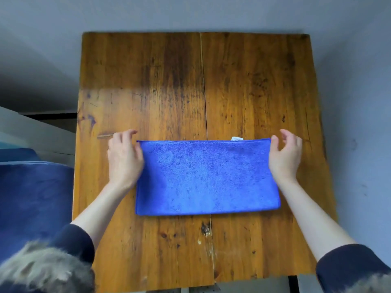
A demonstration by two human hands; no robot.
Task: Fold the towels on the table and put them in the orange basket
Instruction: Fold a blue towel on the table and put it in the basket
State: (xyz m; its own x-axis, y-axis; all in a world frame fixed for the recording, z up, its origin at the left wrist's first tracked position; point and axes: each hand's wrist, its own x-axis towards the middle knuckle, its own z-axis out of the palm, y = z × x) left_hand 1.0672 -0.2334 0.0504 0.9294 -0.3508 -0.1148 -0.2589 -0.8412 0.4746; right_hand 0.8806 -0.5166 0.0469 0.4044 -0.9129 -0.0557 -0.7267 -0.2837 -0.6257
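While both forearms are reaching forward over the table (pixel 254 85), the left hand (pixel 124 159) is lying at the towel's (pixel 207 176) left edge, palm down, with its fingers curling loosely over the far left corner. Whether it is pinching the cloth there cannot be told. The right hand (pixel 285 155) is hovering at the far right corner, fingers spread and bent, thumb just beside the hem, gripping nothing. Dark sleeves (pixel 74 240) are covering both arms below the elbow, and grey fur trim (pixel 42 269) is showing at the near left.

The blue towel is lying flat in a wide rectangle, folded, on the near half of the table, its long edges running left to right. A small white tag (pixel 237 138) is sticking out from its far edge near the right corner. A seam is running near to far down the middle of the wooden top, passing under the towel.

Left of the table, a dark blue cushioned surface (pixel 31 197) is sitting close to the edge. Grey floor (pixel 359 102) is surrounding the table on the far and right sides.
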